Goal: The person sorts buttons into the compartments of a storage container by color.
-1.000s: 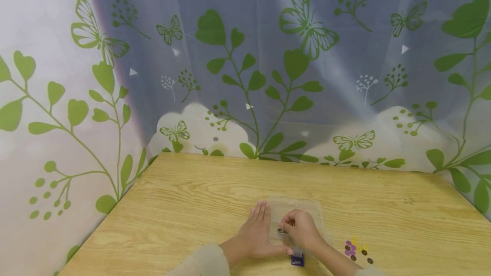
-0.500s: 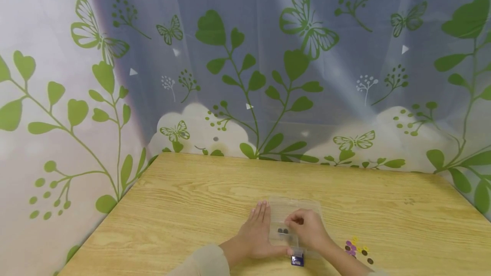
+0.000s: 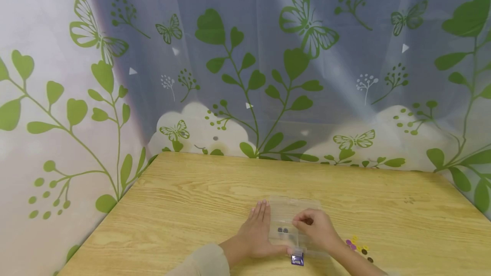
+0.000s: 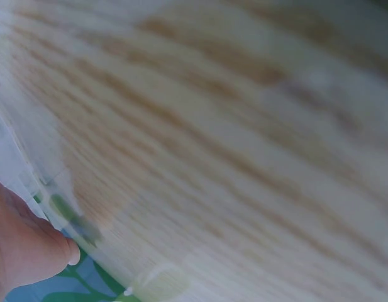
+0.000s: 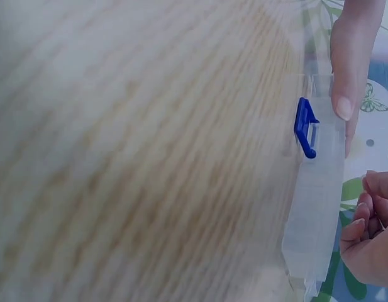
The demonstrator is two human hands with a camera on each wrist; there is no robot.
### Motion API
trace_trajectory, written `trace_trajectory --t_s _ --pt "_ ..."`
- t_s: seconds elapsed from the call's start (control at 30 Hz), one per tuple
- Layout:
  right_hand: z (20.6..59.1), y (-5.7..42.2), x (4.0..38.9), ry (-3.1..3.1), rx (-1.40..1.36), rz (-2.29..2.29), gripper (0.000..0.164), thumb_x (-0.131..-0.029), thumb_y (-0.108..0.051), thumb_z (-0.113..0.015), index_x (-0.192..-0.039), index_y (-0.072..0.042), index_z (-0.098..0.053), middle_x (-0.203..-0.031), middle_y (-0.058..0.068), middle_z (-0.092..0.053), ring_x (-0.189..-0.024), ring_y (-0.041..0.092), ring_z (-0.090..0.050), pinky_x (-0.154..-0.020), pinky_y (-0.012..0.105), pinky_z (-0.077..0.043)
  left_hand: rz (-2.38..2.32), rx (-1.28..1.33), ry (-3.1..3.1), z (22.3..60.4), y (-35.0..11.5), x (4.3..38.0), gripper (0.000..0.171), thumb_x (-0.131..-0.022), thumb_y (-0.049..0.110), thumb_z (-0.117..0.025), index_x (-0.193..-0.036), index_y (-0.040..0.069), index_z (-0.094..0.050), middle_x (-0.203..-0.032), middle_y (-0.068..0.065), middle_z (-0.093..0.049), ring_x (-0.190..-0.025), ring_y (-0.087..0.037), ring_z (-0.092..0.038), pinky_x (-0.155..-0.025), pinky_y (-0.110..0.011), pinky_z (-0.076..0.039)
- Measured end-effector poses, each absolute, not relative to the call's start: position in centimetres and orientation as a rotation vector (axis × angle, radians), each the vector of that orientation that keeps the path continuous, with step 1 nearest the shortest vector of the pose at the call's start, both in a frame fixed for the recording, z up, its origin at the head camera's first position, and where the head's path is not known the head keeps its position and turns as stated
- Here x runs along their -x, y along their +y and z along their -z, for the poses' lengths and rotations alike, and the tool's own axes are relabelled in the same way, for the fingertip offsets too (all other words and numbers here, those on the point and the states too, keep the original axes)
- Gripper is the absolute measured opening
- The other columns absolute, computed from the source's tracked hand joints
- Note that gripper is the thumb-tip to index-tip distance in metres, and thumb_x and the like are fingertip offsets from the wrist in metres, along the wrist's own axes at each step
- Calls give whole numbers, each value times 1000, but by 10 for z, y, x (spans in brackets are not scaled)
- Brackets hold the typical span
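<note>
A clear plastic box with a blue latch lies on the table in front of me. My left hand rests along its left side, fingers straight and together, with the thumb reaching toward the latch. Two dark button-like discs sit side by side in one compartment. Just right of them, over the box, is my right hand, its fingers loosely curled and thumb near the forefinger; nothing shows between them. In the right wrist view the box appears side-on, with the curled right fingers beyond it.
Several loose discs lie on the wooden table right of the box: purple discs, yellow discs and dark discs. My right forearm passes close beside them. A patterned curtain hangs behind the table.
My right hand has drawn back to the right from the compartment, uncovering the two dark discs. My forearm now hides some loose discs. The left hand stays in place.
</note>
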State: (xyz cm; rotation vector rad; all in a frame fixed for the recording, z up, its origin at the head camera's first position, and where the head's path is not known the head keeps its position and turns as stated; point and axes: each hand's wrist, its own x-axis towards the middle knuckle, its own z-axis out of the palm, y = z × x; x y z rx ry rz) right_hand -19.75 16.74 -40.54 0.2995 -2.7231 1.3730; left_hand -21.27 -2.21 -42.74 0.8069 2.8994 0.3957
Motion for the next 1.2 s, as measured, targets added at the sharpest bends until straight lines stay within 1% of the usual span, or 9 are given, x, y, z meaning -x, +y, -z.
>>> trace_trajectory --t_s 0.33,0.7,0.87,1.0,1.03,1.2 --pt "401 185 195 -2754 -336 -1359 11 -84 -13 -67 -86 -2 -68 -78 3 -66 -65 0 -49 -55 17 -45 -409 -804 2887 427 -22 213 116 -74 79 -45 -146 -5 -11 -154 -23 -8 -144 -32 -8 -118 -42 -15" --pt "400 203 191 -2761 -346 -1339 14 -84 -13 -66 -87 1 -68 -76 4 -65 -62 -1 -46 -52 17 -42 -415 -785 2887 426 -22 214 116 -74 79 -45 -146 -5 -11 -154 -22 -8 -144 -32 -8 -119 -41 -15" --pt "399 210 186 -2802 -296 -1341 15 -85 -14 -66 -89 0 -68 -78 4 -65 -64 -1 -47 -54 17 -44 -399 -787 2893 426 -21 214 116 -74 80 -45 -146 -5 -12 -154 -23 -9 -144 -32 -9 -119 -41 -15" --pt "399 218 183 -2813 -310 -1305 17 -86 -17 -65 -91 0 -68 -81 3 -66 -66 -1 -49 -56 18 -45 -388 -796 2896 426 -21 214 116 -74 79 -45 -146 -5 -12 -154 -23 -10 -144 -33 -10 -118 -41 -15" --pt "399 220 183 -2815 -307 -1303 18 -86 -17 -65 -91 0 -68 -80 4 -66 -66 -1 -49 -55 18 -46 -389 -797 2895 426 -22 214 115 -74 79 -45 -146 -5 -12 -154 -23 -10 -144 -33 -10 -119 -41 -15" --pt "399 229 179 -2830 -280 -1349 22 -87 -20 -64 -95 0 -67 -75 4 -61 -52 1 -44 -40 19 -43 -393 -799 2890 426 -22 214 115 -75 78 -45 -146 -5 -11 -154 -23 -9 -144 -32 -9 -119 -41 -14"
